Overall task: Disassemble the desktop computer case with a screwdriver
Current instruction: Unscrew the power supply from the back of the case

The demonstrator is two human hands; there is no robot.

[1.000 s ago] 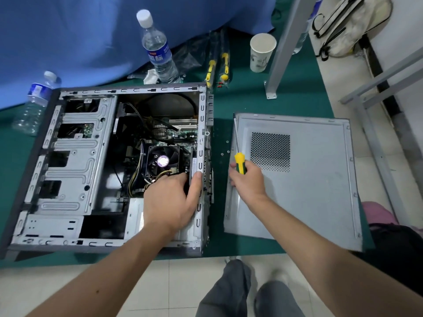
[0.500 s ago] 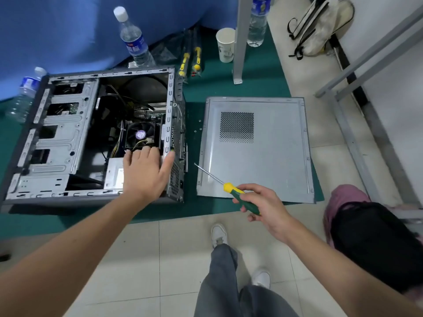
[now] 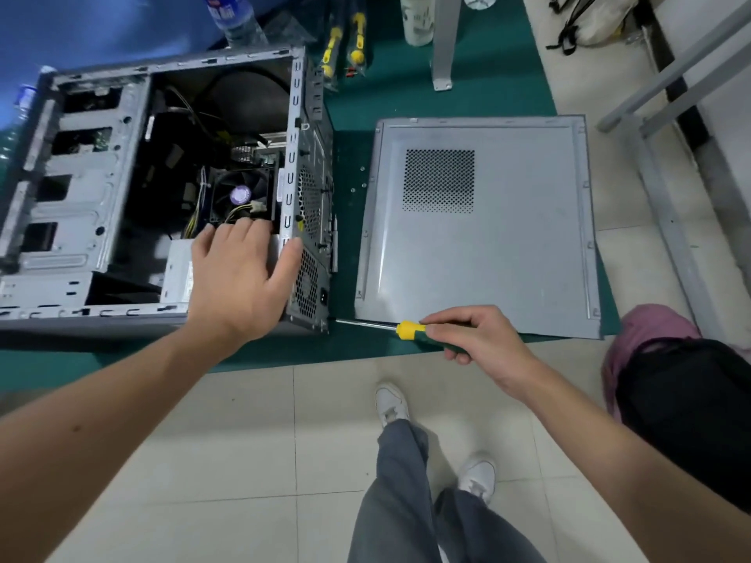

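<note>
The open grey computer case lies on its side on the green mat, its fan and cables exposed. My left hand rests flat on the case's near right corner, fingers over the power supply, thumb on the rear edge. My right hand grips the yellow-and-green screwdriver by its handle. The shaft lies level and points left, its tip close to the lower rear corner of the case. The removed side panel lies flat to the right of the case.
Loose screws lie on the green mat between case and panel. Two spare screwdrivers, a paper cup and a water bottle stand behind. A metal table leg and frame stand at right. My feet are below.
My right hand pulled the screwdriver back from the gap between case and panel, then swung it level, tip toward the case's lower rear corner. My left hand stayed on the case.
</note>
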